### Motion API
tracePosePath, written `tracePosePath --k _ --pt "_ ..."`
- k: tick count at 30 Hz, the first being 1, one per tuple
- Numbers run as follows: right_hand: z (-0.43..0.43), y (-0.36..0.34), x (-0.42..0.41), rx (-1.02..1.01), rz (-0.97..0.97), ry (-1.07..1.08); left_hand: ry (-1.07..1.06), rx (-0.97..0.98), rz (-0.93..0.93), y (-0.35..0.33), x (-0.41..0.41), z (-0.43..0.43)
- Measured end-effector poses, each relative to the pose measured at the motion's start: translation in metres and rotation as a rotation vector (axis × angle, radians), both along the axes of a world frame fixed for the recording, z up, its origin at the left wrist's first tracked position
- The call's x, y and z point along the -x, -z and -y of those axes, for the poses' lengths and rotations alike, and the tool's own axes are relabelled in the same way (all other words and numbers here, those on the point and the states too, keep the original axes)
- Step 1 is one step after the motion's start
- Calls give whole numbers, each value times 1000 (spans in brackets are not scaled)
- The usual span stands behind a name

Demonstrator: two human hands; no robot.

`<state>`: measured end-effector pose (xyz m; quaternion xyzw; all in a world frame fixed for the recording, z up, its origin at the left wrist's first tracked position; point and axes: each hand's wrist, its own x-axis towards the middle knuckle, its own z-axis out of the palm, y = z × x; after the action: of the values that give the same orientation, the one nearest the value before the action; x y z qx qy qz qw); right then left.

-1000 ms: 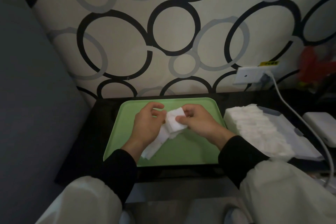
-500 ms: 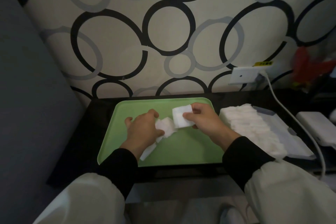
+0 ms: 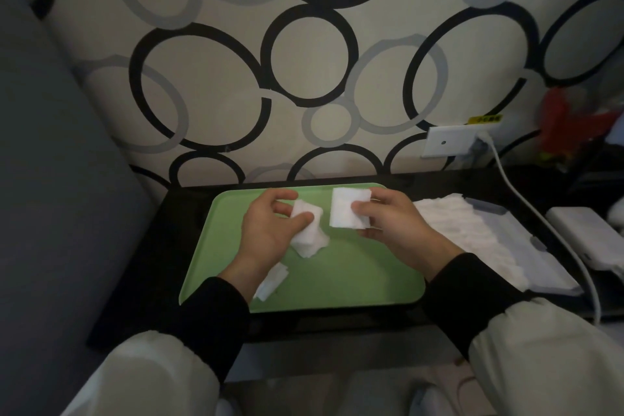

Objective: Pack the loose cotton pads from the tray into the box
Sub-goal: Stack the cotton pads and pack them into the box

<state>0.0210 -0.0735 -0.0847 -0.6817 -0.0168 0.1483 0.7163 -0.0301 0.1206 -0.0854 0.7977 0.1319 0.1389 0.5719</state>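
Over the green tray [image 3: 341, 284], on a dark table [image 3: 158, 267] pushed against a ring-patterned wall, a person has both hands at work. Their right hand [image 3: 395, 224] pinches a squared stack of cotton pads [image 3: 342, 213], thumb across its face and fingers behind it, and holds it upright, clear of the tray floor near the far rim. Just beside it, the left hand [image 3: 268, 235] has its thumb and fingers curled round the top of a small heap of pads [image 3: 310, 236], which lies loose and untidy on the tray's middle. A few more pads [image 3: 273, 282] lie flat on the tray by the left wrist, partly hidden under the black cuff. To the right of the tray, close by it on the same table, sits the open box [image 3: 530, 246], with a long row of white pads [image 3: 469, 233] packed on edge along its near side. Behind the box a white wall socket [image 3: 447, 142] carries a plug, and its cable [image 3: 530, 213] runs down past the box's right side. Farther right lies a flat white device [image 3: 589, 236], apart from the box.
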Motion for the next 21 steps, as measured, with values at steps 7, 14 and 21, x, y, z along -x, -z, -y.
tracePosePath --k 7,14,21 --pt "1 2 3 67 26 -3 -23 608 -86 -11 6 1" --pt "-9 0 12 49 36 -86 70 572 -117 -14 14 8" --pt "-17 -4 19 27 20 -150 68 500 -98 -13 16 21"
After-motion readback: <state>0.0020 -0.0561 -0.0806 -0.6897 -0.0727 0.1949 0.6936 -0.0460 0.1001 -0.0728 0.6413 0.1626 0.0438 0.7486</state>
